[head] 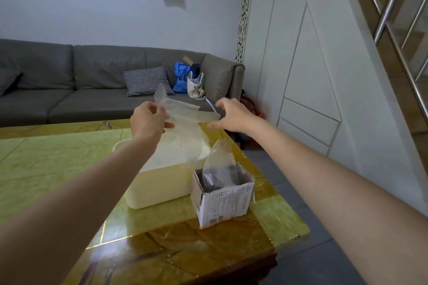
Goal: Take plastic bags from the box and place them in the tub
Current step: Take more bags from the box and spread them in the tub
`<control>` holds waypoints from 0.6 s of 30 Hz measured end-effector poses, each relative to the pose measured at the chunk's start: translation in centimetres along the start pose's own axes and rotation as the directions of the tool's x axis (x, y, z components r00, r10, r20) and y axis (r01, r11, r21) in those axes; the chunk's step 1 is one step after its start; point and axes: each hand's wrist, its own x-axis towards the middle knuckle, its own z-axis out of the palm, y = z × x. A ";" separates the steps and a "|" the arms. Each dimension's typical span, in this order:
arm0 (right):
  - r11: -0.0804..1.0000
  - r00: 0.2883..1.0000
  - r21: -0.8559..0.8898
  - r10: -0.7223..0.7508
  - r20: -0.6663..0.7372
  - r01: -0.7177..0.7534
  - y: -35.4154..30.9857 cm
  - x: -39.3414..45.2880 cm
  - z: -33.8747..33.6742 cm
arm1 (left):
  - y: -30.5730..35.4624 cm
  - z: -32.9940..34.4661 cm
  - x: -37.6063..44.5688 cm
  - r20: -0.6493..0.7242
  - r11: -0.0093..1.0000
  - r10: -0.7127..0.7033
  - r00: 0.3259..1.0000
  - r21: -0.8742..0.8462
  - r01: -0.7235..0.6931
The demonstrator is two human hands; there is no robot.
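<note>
The left hand is raised above the far side of the tub and pinches the top edge of a clear plastic bag between thumb and fingers. The bag hangs from that pinch and spreads to the right, its lower part drooping toward the tub's open mouth just below the hand. Whether the bag's bottom already touches the inside of the tub cannot be told, since the film is see-through against the pale wall.

Further right, the right hand has its fingers spread and loosely curved, and grips nothing that shows; its fingertips are at or just beside the bag's right edge, though actual contact cannot be made out. Below and nearer than that hand stands the box, just beside the tub's right corner, with another bag poking up out of its open top.

To do this step well, I would judge it best to lower the left hand straight down until most of the film is inside the rim, then let go, using the right hand to tuck in the trailing edge so nothing drapes over the wall.
</note>
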 end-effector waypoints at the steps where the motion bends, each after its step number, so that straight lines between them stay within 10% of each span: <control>1: 0.991 0.998 0.111 -0.067 -0.020 0.069 -1.0 0.0 -0.2 | 0.2 0.0 0.0 0.003 1.000 0.012 1.000 -0.006 -0.012; 6: 0.951 0.954 0.098 -0.283 -0.095 0.292 -5.0 0.8 0.4 | 0.7 -0.1 -0.1 0.097 0.997 0.075 0.992 -0.030 -0.073; 11: 0.962 0.963 0.170 -0.178 -0.203 0.213 -5.8 1.9 0.9 | 1.0 -1.8 0.3 0.235 0.988 0.142 0.962 0.019 -0.150; 18: 0.822 0.987 0.547 -0.128 -0.097 0.161 -6.9 1.4 1.4 | 0.2 -1.9 0.2 0.520 0.978 -0.116 0.846 -0.087 0.188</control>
